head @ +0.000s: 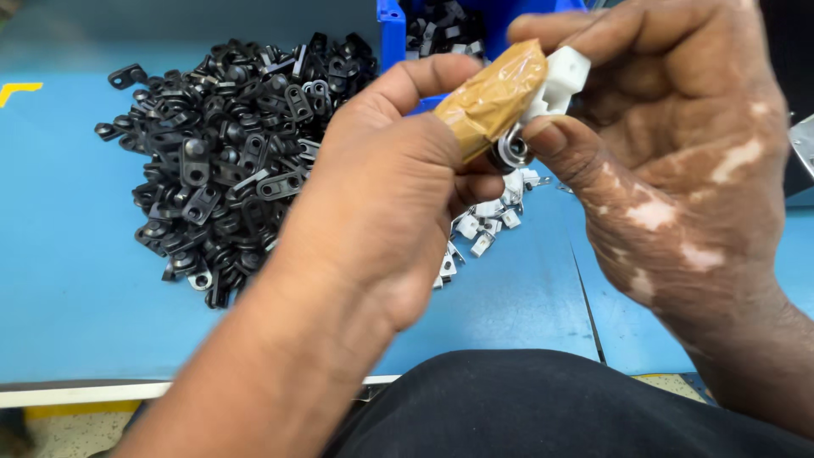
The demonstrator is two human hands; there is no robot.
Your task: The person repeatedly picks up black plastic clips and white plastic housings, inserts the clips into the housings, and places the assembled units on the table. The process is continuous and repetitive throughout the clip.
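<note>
My left hand (390, 195) is closed around a tool with a tan taped handle (496, 95) and a round metal tip (511, 151). My right hand (670, 144) pinches a small white plastic clip (560, 78) between thumb and fingers, pressed against the tool's end. Both hands are raised above the blue table (76, 280). A large heap of black plastic clips (229, 161) lies to the left of my left hand. Several small white clips (487, 225) lie on the table under the hands, partly hidden.
A blue bin (392, 30) holding more black parts stands at the back, behind my hands. The table's front edge runs along the bottom, above my dark-clothed lap (543, 407). A seam (585, 297) splits the table surface on the right.
</note>
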